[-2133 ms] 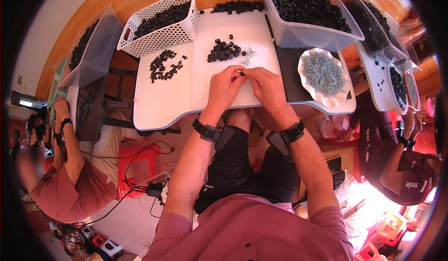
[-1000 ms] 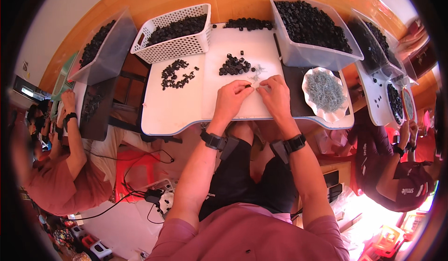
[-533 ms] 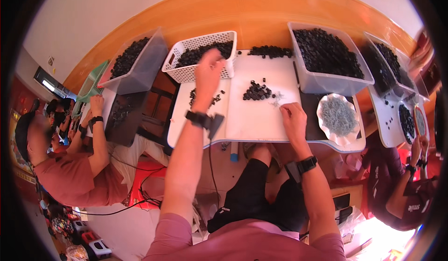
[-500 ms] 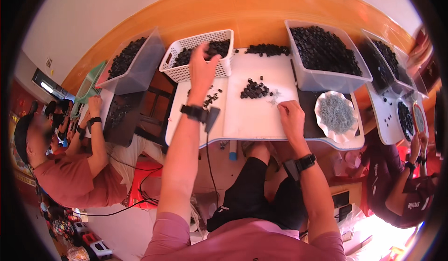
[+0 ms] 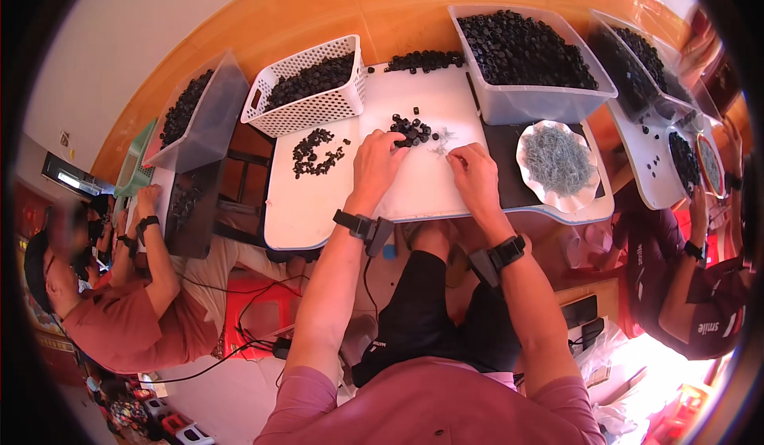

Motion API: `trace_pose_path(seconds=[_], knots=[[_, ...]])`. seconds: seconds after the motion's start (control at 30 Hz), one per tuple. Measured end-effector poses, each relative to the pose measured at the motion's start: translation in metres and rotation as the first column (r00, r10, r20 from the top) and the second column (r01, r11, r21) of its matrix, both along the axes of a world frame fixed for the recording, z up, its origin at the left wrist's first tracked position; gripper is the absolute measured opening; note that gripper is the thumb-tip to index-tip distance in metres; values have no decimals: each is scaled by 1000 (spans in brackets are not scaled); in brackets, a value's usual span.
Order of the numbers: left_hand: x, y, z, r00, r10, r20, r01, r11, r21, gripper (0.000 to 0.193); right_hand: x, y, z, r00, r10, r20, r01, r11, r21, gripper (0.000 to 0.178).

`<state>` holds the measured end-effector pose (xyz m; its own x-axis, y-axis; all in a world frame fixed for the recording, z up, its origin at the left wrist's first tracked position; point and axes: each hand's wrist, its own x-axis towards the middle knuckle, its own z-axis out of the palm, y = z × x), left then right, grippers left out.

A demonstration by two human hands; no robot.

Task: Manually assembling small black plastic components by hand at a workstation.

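My left hand (image 5: 377, 168) is at the near left edge of a small pile of black plastic parts (image 5: 414, 130) on the white board. Its thumb and fingers close around a small black part at their tips, partly hidden. To the right, my right hand (image 5: 476, 176) is closed in a pinch beside a few loose thin metal pins (image 5: 440, 144). Whatever its fingertips hold is too small to make out. Another scatter of smaller black pieces (image 5: 317, 153) lies on the board to the left.
A white perforated basket (image 5: 310, 109) of black parts stands at the back left, a clear plastic bin (image 5: 535, 104) of them at the back right. A row of black parts (image 5: 426, 62) lies between. A scalloped white dish (image 5: 587, 193) holds metal pins. People work on both sides.
My left hand has come out of the white basket, down and right to the black pile. The right hand stays by the pins. The whole view has shifted slightly.
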<state>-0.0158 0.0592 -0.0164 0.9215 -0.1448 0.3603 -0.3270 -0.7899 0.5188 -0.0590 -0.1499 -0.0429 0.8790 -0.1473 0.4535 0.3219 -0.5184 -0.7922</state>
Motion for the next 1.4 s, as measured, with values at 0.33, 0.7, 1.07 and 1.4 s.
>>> trace_pose_path(seconds=[0.33, 0.7, 1.07, 1.4], knots=[[12, -18, 2, 987, -86, 135, 64, 986, 155, 22, 0, 1, 1, 1000, -2, -27, 2, 1000, 1, 8], [-24, -38, 1, 990, -132, -54, 122, 982, -147, 22, -3, -5, 6, 998, 62, 0, -62, 991, 120, 11], [-34, -40, -22, 971, -131, 199, 154, 983, -103, 20, -1, -2, 5, 996, 78, -41, -73, 990, 117, 12], [-32, -35, -25, 976, -134, 173, 157, 979, -131, 22, -2, 0, 7, 995, 71, -66, -65, 994, 93, 12]])
